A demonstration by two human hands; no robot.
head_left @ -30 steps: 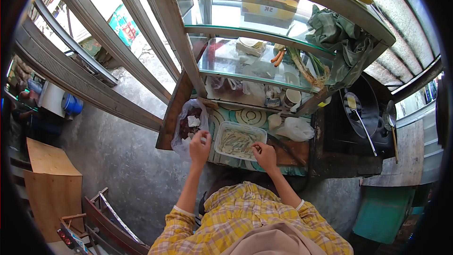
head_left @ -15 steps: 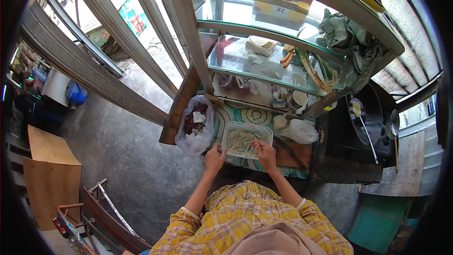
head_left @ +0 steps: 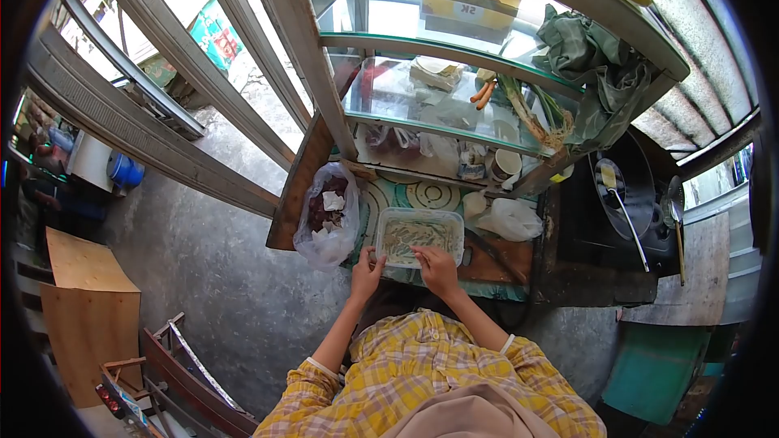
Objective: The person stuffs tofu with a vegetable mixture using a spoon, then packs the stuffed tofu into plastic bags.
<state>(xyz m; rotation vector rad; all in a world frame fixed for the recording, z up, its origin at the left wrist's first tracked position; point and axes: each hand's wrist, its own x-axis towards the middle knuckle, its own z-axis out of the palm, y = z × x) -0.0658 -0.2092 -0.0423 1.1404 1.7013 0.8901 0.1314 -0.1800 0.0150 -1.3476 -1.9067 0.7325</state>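
Observation:
A clear rectangular plastic container (head_left: 419,212) sits on the patterned counter cover in front of me. In it lies a pale, wet mixture (head_left: 418,235) with greenish strips. My left hand (head_left: 367,276) grips the container's near left corner, thumb and fingers closed on the rim. My right hand (head_left: 439,271) is over the near edge, right of centre, its fingers pinched together above the mixture. Whatever those fingers hold, if anything, is too small to make out. Just left of the container is a thin plastic bag (head_left: 326,227) with dark red and white items inside.
A glass display case (head_left: 454,97) rises behind the counter, with carrots (head_left: 484,96) and green onions (head_left: 527,113) on a shelf. To the right, a black wok (head_left: 625,195) holding a strainer ladle (head_left: 610,180) sits on the stove. Another plastic bag (head_left: 513,221) lies beside the container.
My right hand has moved left and toward me along the container's near side. The left hand keeps its hold on the corner. The whole view has shifted slightly.

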